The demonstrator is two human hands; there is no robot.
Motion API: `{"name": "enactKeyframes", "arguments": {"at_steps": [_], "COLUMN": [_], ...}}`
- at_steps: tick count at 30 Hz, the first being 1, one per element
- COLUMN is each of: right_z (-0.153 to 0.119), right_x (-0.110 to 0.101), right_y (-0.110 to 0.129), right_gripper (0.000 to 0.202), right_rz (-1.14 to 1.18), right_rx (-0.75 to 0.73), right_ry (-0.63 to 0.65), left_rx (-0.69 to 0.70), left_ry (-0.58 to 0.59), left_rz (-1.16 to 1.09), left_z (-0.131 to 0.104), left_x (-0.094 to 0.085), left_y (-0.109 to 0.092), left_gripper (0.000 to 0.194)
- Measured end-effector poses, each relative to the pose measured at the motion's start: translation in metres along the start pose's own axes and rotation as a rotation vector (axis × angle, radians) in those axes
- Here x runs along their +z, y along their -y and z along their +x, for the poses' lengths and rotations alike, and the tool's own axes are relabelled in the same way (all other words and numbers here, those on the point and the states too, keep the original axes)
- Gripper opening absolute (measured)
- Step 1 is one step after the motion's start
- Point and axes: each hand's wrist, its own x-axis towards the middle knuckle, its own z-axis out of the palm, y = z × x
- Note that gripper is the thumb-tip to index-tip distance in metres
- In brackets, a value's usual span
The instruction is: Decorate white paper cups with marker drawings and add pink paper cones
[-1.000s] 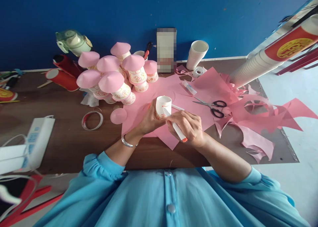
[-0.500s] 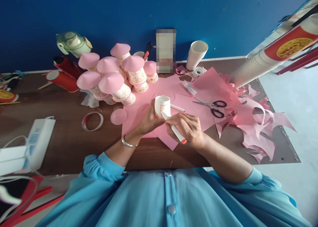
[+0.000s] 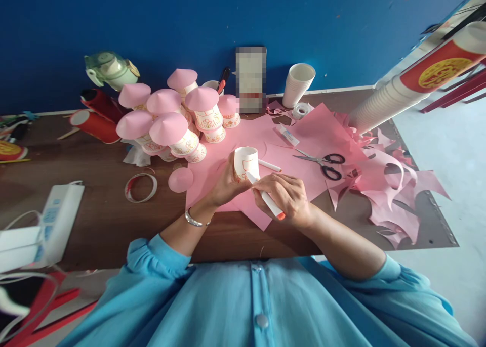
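Observation:
My left hand is closed around a white paper cup that bears an orange-red square outline and flower shapes. Between the fingers of my right hand is a white marker with an orange end, its tip at the drawn side of the cup. Whether the tip touches the cup I cannot tell. Behind my right hand a second white marker lies on pink paper. Stacked decorated cups with pink paper cones stand to the left, and a pink paper disc lies near my left hand.
Scissors, a glue tube and pink scraps lie to the right. White cups stand by the wall, beside a phone. A tape roll and a power strip are on the left.
The view has shifted slightly. Both hands keep their hold on the cup and marker; the cup looks turned or tilted a little, and the marker tip stays by the drawing.

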Motion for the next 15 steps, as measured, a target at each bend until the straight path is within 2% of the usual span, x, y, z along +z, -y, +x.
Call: {"name": "enactKeyframes", "arguments": {"at_steps": [7, 15], "right_z": [0.001, -0.001], "right_x": [-0.004, -0.004], "right_y": [-0.002, -0.006], "right_gripper": [0.02, 0.018], "right_rz": [0.004, -0.034], "right_rx": [0.014, 0.05], "right_ry": [-0.013, -0.025], "left_rx": [-0.048, -0.072], "left_ry": [0.017, 0.033], "left_rz": [-0.072, -0.117], "left_z": [0.0, 0.0], "left_x": [-0.004, -0.005], "left_y": [0.001, -0.011], "left_gripper": [0.083, 0.064]}}
